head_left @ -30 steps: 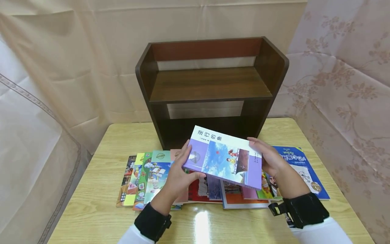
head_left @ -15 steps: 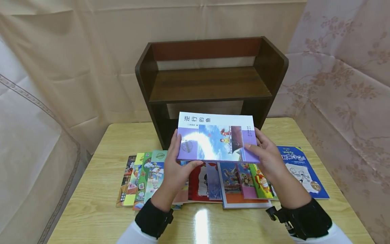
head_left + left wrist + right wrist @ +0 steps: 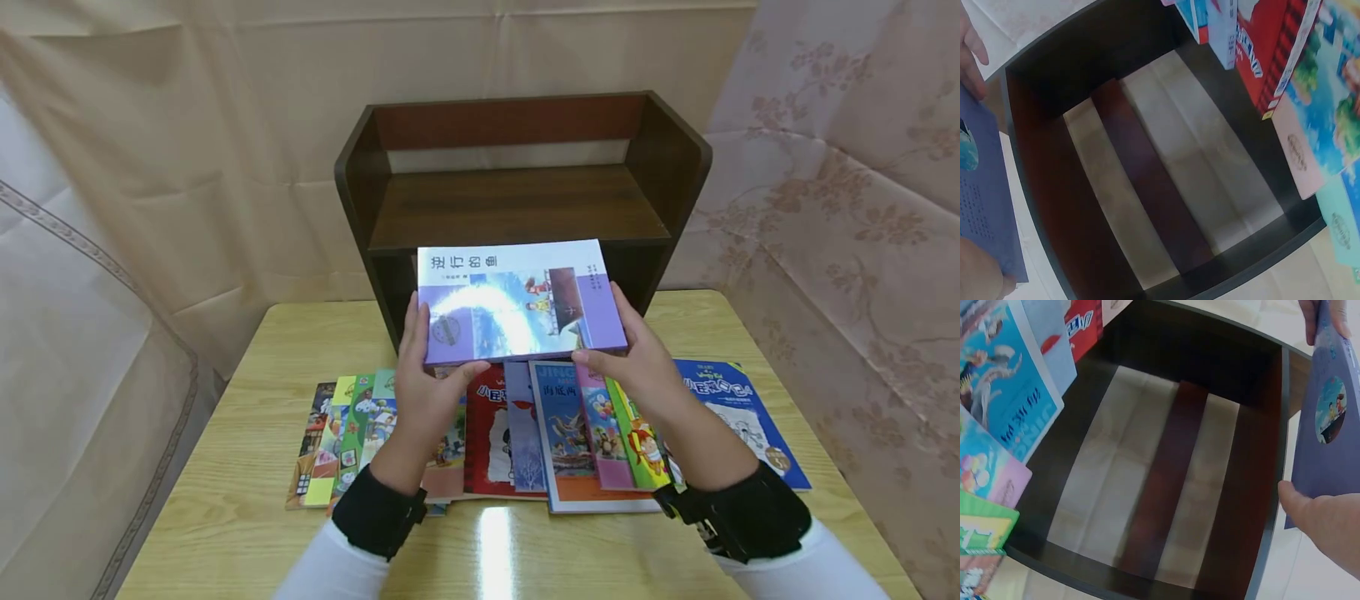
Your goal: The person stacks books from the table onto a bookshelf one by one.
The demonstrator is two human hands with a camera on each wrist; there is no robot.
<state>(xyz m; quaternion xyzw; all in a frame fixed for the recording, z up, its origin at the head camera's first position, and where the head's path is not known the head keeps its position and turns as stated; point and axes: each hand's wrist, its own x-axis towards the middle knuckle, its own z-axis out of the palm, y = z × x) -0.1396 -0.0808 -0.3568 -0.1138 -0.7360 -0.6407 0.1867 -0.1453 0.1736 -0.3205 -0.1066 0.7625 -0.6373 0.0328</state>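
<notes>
A purple-and-white paperback book [image 3: 517,304] is held up in front of the dark brown shelf, its cover facing up with glare on it. My left hand [image 3: 423,387] grips its left end, thumb along the near edge. The right end is in my right hand [image 3: 648,367], whose thumb lies at the near corner. Both wrist views show the book's purple back; the left one has it at the left edge [image 3: 985,200], the right one at the right edge [image 3: 1329,456]. Beneath it, several books lie overlapping in a row, among them a red one [image 3: 491,450].
The two-tier wooden bookshelf [image 3: 517,208] stands at the back of the light wooden table [image 3: 225,467]. A blue book [image 3: 742,425] lies at the row's right end, a yellow one [image 3: 322,492] near its left. Curtains [image 3: 225,167] hang behind and at both sides.
Both hands have lifted the book away from the row, toward the shelf and slightly left. It has turned from slanting to nearly level. The books on the table have stayed put.
</notes>
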